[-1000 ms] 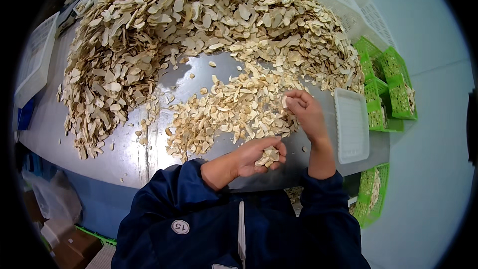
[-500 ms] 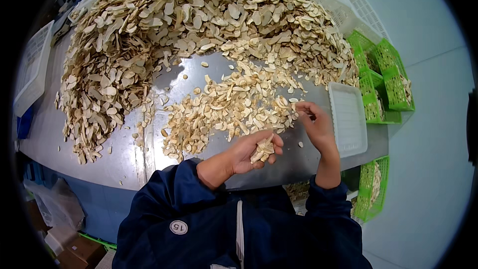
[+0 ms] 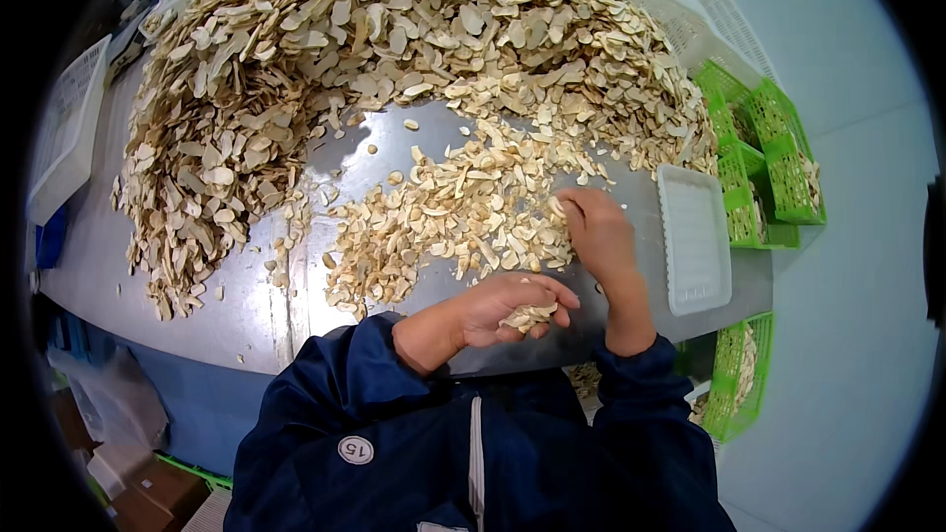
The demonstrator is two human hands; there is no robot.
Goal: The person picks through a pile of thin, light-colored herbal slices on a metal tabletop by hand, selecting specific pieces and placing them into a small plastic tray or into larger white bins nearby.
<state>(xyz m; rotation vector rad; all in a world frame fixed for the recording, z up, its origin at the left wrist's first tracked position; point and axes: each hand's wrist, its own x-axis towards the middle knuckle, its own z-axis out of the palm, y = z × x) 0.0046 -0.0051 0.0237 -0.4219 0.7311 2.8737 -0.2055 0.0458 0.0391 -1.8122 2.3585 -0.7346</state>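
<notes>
A bunch of slices [image 3: 530, 315], pale, thin and irregular, is being cradled in the left hand [image 3: 493, 309], the palm being turned upward and the fingers being half-curled around it. Ahead and to the right of that hand, the right hand [image 3: 601, 236] is being held at the edge of a loose scatter of pieces [image 3: 463, 202], its fingers being bent toward the thumb; whether a pale piece is being pinched there cannot be told for certain. The scatter, curled and knobbly, is being borne by a smooth grey metal desk [image 3: 89, 271]. Beyond both hands, a tall heap [image 3: 434, 30] of flat, wavy-edged slices is being supported. Just right of the right hand, a white ribbed plastic tray [image 3: 697, 236] is being carried on the desk.
</notes>
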